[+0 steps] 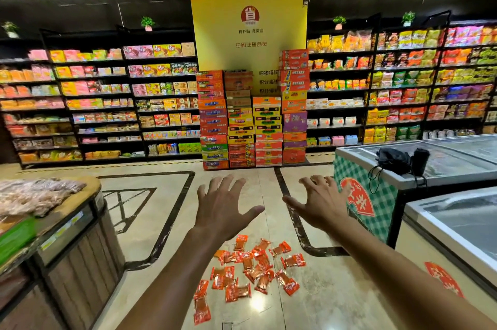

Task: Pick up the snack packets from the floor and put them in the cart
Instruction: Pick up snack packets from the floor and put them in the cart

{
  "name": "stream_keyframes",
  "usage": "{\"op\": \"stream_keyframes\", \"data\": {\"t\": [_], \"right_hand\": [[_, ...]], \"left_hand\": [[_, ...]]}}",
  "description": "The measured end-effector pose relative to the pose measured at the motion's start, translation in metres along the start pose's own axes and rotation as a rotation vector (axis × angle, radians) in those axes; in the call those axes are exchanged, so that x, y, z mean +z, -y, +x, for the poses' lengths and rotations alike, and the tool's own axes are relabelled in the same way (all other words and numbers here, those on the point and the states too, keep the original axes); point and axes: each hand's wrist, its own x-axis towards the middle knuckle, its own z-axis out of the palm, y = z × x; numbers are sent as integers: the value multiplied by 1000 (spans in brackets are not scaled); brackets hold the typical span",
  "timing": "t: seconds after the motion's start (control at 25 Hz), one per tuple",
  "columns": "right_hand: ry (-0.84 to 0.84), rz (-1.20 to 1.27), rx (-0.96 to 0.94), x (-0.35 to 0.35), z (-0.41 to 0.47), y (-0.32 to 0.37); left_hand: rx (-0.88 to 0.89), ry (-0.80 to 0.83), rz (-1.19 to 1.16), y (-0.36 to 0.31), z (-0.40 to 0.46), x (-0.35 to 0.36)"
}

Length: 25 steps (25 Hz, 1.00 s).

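Reaching forward: both bare arms stretch out ahead of the person, hands raised above the shop floor [150,222] and holding nothing.
Left hand [220,206]: palm down, fingers spread wide and straight, thumb out to the side; it touches nothing.
Right hand [320,202]: palm down, fingers splayed and slightly bent at the tips, thumb pointing toward the left hand; it grips nothing.
Snack packets [250,266]: a loose scatter of small orange-red packets lies on the polished floor below and between the two forearms, some overlapping, a few strung out toward the near left; none is in either hand.
Cart: not seen in this view.
Chest freezer [376,192]: stands at the right, its side covered in green-and-white check with a red fan mark, glass lid on top; a second white freezer [430,243] sits nearer.
Black bag [394,159]: rests on the far freezer's lid, beside a dark cup [421,160], with cords hanging over the edge.
Wooden display counter [67,243]: at the left, heaped with wrapped goods on top.
Stacked cartons [252,125]: piled against a yellow sign [247,31] at the back wall, between long shelves [102,103] full of packaged snacks.
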Motion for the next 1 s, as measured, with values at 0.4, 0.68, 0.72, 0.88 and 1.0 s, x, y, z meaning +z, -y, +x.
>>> {"op": "stream_keyframes", "data": {"t": [0.4,0.68,0.72,0.88,1.0], "right_hand": [[80,2,34,113,231,-28],[64,-5,82,163,379,-62],[65,-5,86,173,397,-69],[97,-36,60,235,481,-104],[175,-22,47,310,560,-137]], "left_hand": [[-36,80,-36,40,226,138],[23,103,-84,24,386,217],[34,101,-94,20,405,231],[55,97,-121,7,490,306],[60,182,-103,-11,560,385]]}}
